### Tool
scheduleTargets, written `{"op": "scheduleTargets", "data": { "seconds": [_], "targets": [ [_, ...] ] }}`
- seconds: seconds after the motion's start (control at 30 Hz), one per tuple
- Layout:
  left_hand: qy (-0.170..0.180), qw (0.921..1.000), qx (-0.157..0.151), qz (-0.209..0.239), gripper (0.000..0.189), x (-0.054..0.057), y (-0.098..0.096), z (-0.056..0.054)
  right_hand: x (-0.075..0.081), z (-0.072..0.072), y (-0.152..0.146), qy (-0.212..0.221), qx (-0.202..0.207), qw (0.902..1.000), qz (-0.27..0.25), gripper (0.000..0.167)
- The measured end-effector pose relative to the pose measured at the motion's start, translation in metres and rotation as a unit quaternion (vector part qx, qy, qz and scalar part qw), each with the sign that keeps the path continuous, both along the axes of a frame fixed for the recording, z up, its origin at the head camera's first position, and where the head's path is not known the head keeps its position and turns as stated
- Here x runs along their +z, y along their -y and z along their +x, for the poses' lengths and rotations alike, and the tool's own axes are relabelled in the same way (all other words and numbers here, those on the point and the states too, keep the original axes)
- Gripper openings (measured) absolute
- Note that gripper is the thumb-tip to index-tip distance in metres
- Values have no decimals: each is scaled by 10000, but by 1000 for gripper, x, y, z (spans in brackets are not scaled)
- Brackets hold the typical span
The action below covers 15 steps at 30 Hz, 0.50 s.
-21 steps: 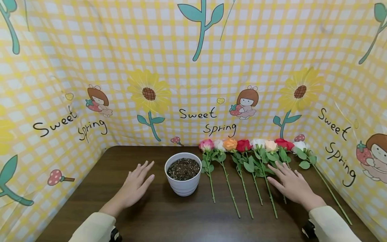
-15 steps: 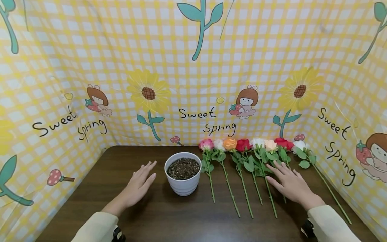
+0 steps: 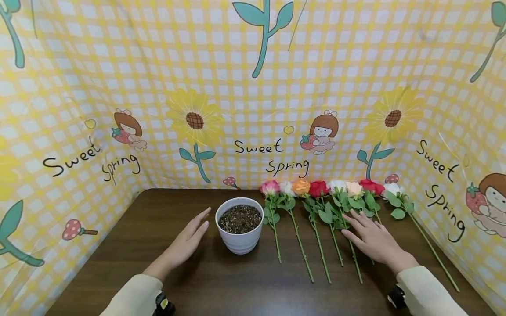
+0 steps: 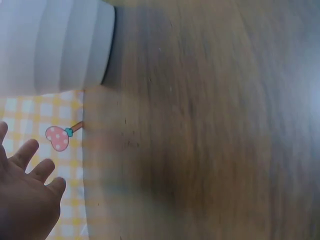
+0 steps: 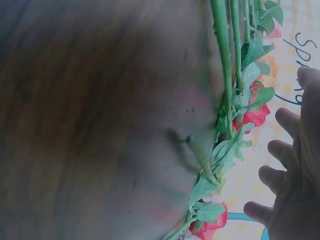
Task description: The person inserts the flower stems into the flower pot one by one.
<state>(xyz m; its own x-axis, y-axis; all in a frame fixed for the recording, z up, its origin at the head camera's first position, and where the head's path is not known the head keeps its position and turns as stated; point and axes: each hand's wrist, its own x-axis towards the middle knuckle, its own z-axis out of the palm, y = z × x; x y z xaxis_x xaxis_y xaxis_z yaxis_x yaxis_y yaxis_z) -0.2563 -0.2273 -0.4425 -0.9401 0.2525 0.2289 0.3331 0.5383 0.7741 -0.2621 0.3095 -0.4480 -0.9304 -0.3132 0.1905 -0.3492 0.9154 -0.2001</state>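
Note:
A white ribbed flower pot [image 3: 240, 240] filled with dark soil [image 3: 241, 219] stands upright near the middle of the table. Just left of it, my left hand [image 3: 184, 245] hovers with straight fingers, apart from the pot; the left wrist view shows the pot's side [image 4: 60, 47] beyond the fingers. My right hand [image 3: 375, 239] is spread above the stems of the roses on the right and holds nothing. Those long-stemmed roses lie in a row, among them a pink one [image 3: 270, 188], an orange one [image 3: 301, 187], a red one [image 3: 318, 188] and a peach one [image 3: 354, 189].
The dark wooden table [image 3: 253, 289] is enclosed by a yellow checked cloth [image 3: 253, 101] at the back and both sides. One white rose [image 3: 392, 191] lies at the far right, its stem slanting along the table's right edge.
My left hand has moved right, closer to the pot. The right hand has shifted slightly left over the stems. Pot and roses have stayed in place.

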Motion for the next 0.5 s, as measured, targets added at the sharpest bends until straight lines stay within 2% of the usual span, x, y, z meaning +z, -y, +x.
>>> {"op": "scheduleTargets", "data": {
  "seconds": [0.13, 0.27, 0.37, 0.5],
  "targets": [
    [292, 9985, 52, 456, 51, 3, -6, 1, 2, 0, 5, -87, 109, 9999, -54, 60],
    [631, 9932, 54, 978, 50, 3, -10, -1, 4, 0, 11, -147, 196, 9996, -121, 58],
    [751, 9885, -1, 1314, 50, 1, -14, -2, 6, 0, 17, -165, 282, 9994, -145, 58],
    [839, 9845, 36, 1541, 48, 1, -19, -4, 7, -1, 25, -187, 403, 9988, -217, 57]
  ]
}}
